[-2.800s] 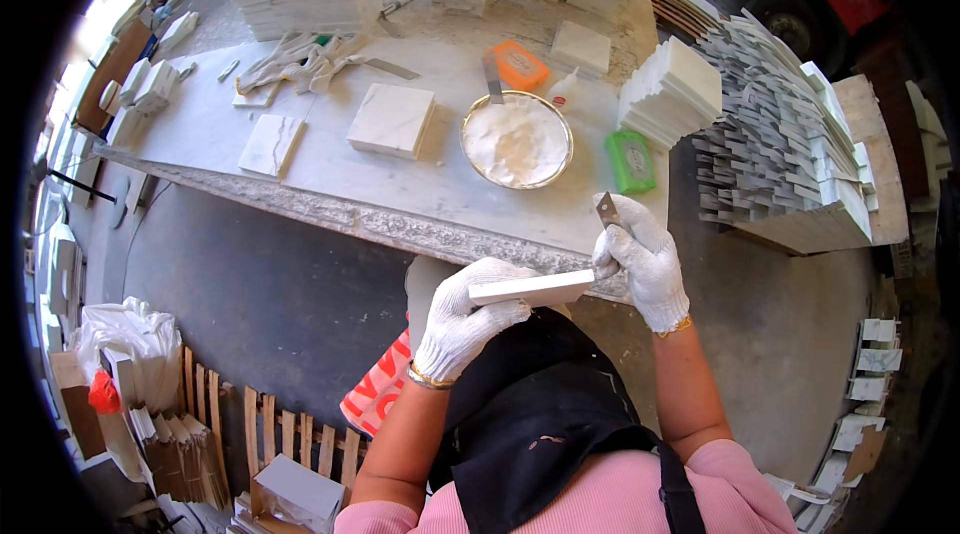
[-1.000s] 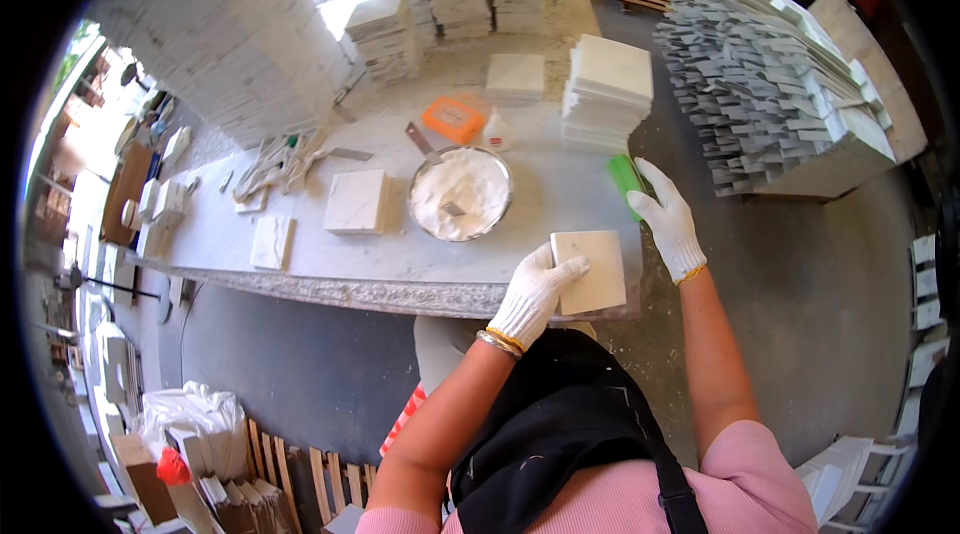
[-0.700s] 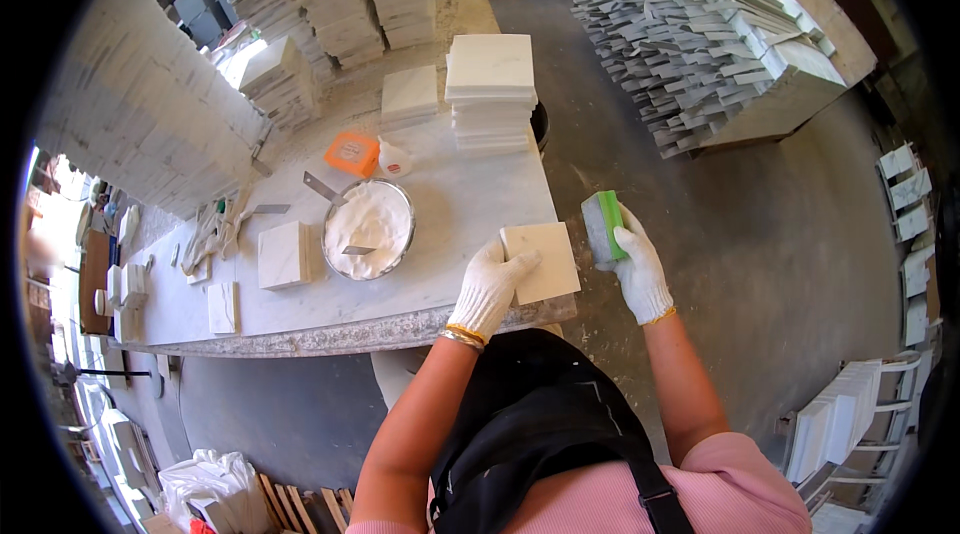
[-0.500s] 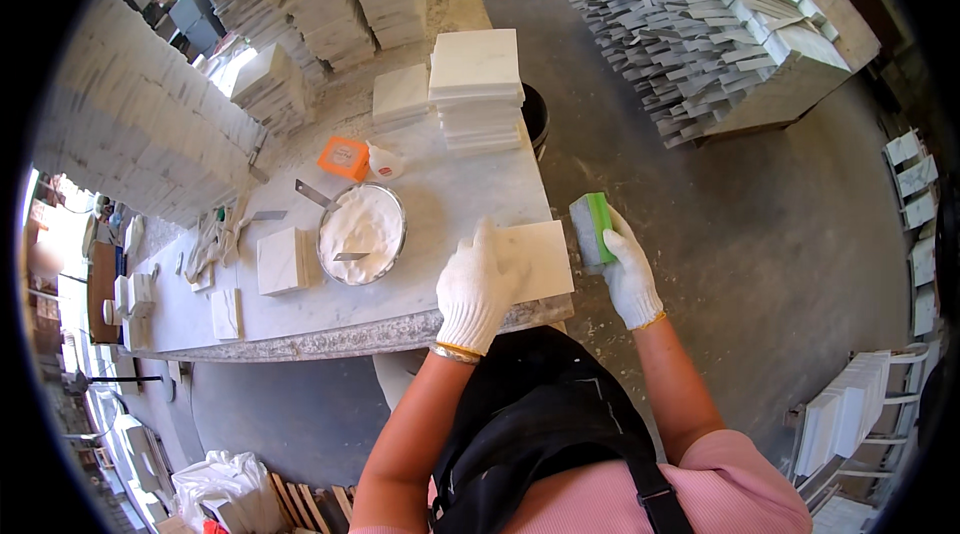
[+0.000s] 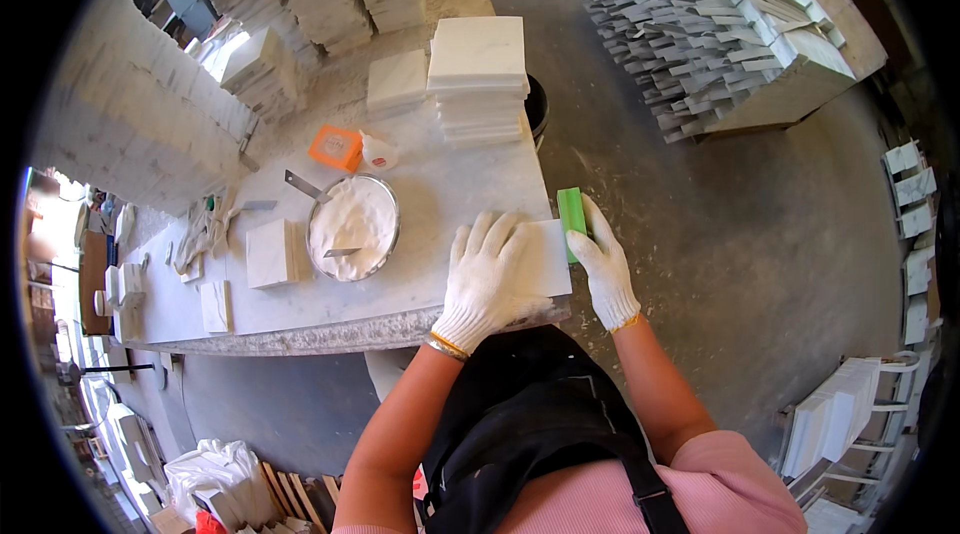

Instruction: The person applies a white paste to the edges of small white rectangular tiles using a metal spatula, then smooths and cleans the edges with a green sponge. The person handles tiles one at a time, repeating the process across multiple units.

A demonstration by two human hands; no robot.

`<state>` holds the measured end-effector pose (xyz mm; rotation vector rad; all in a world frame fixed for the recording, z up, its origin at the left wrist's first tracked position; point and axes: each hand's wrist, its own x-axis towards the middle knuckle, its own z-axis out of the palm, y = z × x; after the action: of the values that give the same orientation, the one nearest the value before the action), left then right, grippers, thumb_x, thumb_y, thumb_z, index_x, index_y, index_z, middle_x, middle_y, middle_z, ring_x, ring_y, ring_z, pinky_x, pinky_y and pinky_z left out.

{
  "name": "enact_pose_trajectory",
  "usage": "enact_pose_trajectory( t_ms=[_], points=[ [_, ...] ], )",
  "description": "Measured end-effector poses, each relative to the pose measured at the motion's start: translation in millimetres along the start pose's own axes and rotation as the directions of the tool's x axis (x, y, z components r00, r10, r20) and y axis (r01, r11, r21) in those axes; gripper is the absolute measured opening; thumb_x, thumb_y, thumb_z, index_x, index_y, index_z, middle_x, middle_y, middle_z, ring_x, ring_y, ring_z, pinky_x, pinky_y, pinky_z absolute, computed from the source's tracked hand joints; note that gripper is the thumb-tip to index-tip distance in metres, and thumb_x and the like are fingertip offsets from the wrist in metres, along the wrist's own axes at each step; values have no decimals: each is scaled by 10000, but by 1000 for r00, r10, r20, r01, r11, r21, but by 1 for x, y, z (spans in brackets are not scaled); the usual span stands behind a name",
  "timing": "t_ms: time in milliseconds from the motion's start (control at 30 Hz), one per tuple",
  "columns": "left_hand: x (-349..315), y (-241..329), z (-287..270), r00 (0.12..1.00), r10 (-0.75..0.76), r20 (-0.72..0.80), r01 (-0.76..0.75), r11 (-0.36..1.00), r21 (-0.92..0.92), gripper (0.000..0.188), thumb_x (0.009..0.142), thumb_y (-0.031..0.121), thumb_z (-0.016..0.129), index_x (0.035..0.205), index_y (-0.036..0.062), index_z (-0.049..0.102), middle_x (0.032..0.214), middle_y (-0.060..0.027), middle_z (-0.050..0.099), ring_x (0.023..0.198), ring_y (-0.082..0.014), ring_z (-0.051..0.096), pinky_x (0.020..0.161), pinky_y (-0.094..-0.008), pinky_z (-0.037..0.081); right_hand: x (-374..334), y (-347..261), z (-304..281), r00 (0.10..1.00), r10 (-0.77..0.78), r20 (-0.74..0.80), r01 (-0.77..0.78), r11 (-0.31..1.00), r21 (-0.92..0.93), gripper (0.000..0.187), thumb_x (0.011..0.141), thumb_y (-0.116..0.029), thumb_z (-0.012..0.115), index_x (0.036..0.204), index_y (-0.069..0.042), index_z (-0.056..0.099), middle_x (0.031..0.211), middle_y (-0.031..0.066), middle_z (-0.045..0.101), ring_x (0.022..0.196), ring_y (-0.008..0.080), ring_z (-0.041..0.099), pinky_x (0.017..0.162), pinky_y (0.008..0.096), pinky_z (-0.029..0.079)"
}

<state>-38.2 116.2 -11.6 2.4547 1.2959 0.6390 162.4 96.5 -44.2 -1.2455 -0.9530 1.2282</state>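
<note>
My left hand (image 5: 487, 269), in a white knit glove, lies flat with its fingers stretched over a white marble tile (image 5: 543, 252) at the right corner of the table. In my gloved right hand (image 5: 606, 269) is a green sanding block (image 5: 570, 221), gripped between thumb and fingers. The block stands upright against the tile's right edge; whether it touches cannot be made out. To the left of my left hand sits a round metal bowl (image 5: 396, 226) of creamy white paste (image 5: 350, 224), with a putty knife (image 5: 304, 184) and a second blade (image 5: 342, 252) in it.
Behind the bowl are an orange box (image 5: 335, 147) and a small white bottle (image 5: 378, 151). A tile stack (image 5: 478, 64) stands at the table's right edge, with taller stacks (image 5: 140, 104) at back left. Beyond the floor, a crate of thin stone pieces (image 5: 690, 44) stands at far right.
My right hand has moved left, bringing the sanding block from beside the tile to its edge and turning its green side up. My left hand's fingers have spread flat on the tile.
</note>
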Motion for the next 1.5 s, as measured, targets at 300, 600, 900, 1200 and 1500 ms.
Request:
enact_pose_trajectory(
  t_ms=[300, 600, 900, 1200, 1500],
  points=[
    [1, 0, -11, 1000, 19, -25, -19, 1000, -14, 819, 558, 444, 836, 1245, 77, 583, 1339, -108, 554, 1291, -352, 478, 1040, -511, 400, -25, -21, 12, 989, -144, -12, 129, 916, -380, 629, 936, -203, 643, 1501, -15, 443, 1423, 145, 537, 1321, 231, 492, 1120, 339, 371],
    [3, 6, -10, 996, 49, -76, -49, 999, -3, 757, 589, 384, 827, 1247, 101, 584, 1339, -84, 565, 1285, -313, 498, 1037, -475, 417, -19, -17, 1, 993, -121, -7, 115, 961, -251, 652, 904, -199, 628, 1502, -22, 439, 1417, 164, 539, 1306, 244, 504, 1114, 351, 380],
    [-5, 3, -15, 998, 31, -62, -34, 998, -51, 816, 583, 403, 829, 1284, 84, 559, 1349, -94, 544, 1272, -316, 484, 1039, -463, 413, -10, -22, 10, 998, 62, 22, -61, 997, -54, 626, 932, -165, 588, 1505, 21, 414, 1478, 134, 503, 1341, 208, 469, 1119, 341, 369],
    [-7, 4, -10, 995, 45, -90, -45, 999, 2, 823, 616, 430, 826, 1309, 81, 552, 1400, -114, 515, 1323, -351, 452, 1079, -491, 382, 2, -13, 4, 999, 33, 30, -31, 998, -63, 646, 921, -179, 604, 1511, 4, 416, 1471, 119, 503, 1286, 195, 507, 1092, 318, 391],
    [-11, -1, -11, 994, 56, -92, -59, 998, -32, 812, 609, 408, 835, 1302, 96, 551, 1375, -99, 527, 1313, -350, 456, 1080, -480, 384, 1, -12, 9, 999, 35, 18, -35, 999, -15, 630, 926, -163, 608, 1504, 3, 422, 1441, 117, 528, 1265, 184, 518, 1085, 306, 396]
  ],
)
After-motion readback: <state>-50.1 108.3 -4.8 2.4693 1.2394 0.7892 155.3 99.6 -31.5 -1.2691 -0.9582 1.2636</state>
